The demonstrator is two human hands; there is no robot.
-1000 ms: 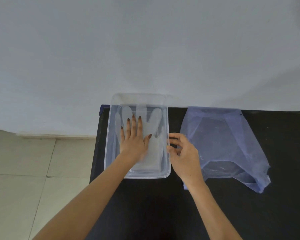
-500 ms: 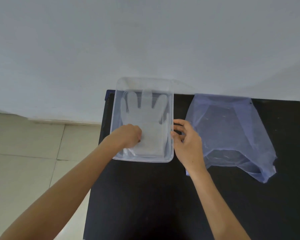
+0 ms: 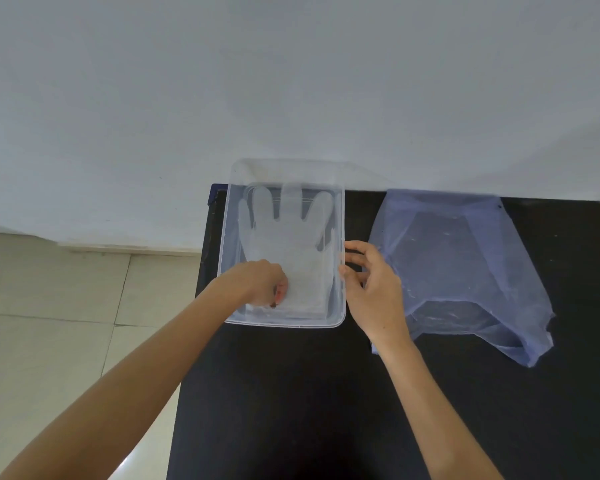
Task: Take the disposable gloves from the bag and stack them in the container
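A clear plastic container (image 3: 340, 216) stands at the back left corner of the black table (image 3: 326, 393). A translucent disposable glove (image 3: 288, 237) lies flat inside it, fingers pointing away from me, on top of other gloves. My left hand (image 3: 264, 284) rests on the glove's cuff end with its fingers curled under. My right hand (image 3: 374, 289) is just right of the container, fingers apart, with thumb and fingertips at the right rim. The pale blue plastic bag (image 3: 465, 265) lies crumpled to the right, its opening facing me.
The table's left edge runs just beside the container, with beige floor tiles (image 3: 66, 323) below it. A white wall (image 3: 291, 81) stands right behind the table. Bare black tabletop stretches in front of the container and the bag.
My left hand slid from flat on the glove's palm back to the cuff and curled its fingers. My right hand stayed at the container's right rim. The view shifted slightly.
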